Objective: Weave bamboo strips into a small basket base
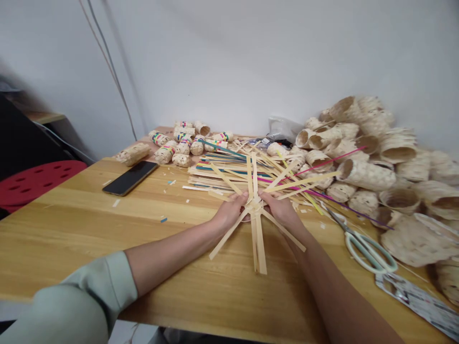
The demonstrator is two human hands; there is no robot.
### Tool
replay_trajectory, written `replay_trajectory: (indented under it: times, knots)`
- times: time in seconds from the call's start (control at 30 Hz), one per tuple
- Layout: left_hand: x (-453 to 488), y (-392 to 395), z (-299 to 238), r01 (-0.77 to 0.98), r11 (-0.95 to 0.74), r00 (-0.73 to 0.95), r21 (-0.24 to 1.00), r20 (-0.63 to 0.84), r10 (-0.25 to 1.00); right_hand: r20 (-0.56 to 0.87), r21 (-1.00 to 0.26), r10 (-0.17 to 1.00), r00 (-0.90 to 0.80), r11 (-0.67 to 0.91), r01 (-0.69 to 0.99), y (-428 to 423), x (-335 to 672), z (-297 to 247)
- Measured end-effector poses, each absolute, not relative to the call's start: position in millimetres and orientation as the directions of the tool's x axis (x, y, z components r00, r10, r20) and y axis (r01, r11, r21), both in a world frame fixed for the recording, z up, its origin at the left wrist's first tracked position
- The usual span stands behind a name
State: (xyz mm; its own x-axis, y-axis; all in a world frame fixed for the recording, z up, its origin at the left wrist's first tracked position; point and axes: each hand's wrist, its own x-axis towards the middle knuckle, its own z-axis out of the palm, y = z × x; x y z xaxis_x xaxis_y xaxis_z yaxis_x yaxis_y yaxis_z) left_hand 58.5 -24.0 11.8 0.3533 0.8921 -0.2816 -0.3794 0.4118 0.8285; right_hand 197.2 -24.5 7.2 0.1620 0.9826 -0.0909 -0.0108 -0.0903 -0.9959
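Observation:
Both hands meet at the middle of the wooden table (71,220), where a star of crossed pale bamboo strips (255,224) fans out. My left hand (231,211) pinches the star's centre from the left, fingers closed on the strips. From the right, my right hand (281,208) grips the same crossing, fingers curled over it. Long strips stick out towards me and away from me. Just behind the hands lies a stack of loose plain and coloured strips (222,174).
A heap of small woven baskets (373,157) fills the right side. Scissors (366,246) with pale green handles lie right of my right arm. A black phone (129,177) lies at the left, small colour-banded baskets (179,143) behind it. A red stool (32,181) stands left.

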Motion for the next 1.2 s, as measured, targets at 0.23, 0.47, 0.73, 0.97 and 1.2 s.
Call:
replay_trajectory:
  times: [0.23, 0.47, 0.73, 0.97, 1.2]
  knots:
    - [45.1, -19.3, 16.9, -0.483, 0.253, 0.455, 0.838, -0.006, 0.89, -0.087, -0.968, 0.955, 0.283, -0.014, -0.251, -25.3, 204.0, 15.0]
    - [31.0, -10.8, 25.4, -0.498, 0.078, 0.497, 0.864, 0.211, 0.841, -0.087, -0.902, 0.983, 0.162, -0.009, -0.432, -23.5, 210.7, 17.8]
    - [23.2, 0.2, 28.9, -0.139, -0.292, 0.388, 0.946, 0.323, 0.863, -0.072, -0.925, 0.997, 0.023, -0.058, -0.376, -28.5, 206.3, 18.5]
    - [26.3, 2.3, 24.2, -0.034, -0.366, 0.417, 0.93, 0.346, 0.841, -0.074, -0.974, 0.989, 0.131, -0.043, -0.223, -29.4, 199.0, 19.1]
    - [25.5, 8.0, 29.0, 0.033, -0.436, 0.658, 0.899, 0.309, 0.687, -0.045, -0.996, 0.962, 0.27, -0.021, -0.091, -33.3, 193.0, 24.8]
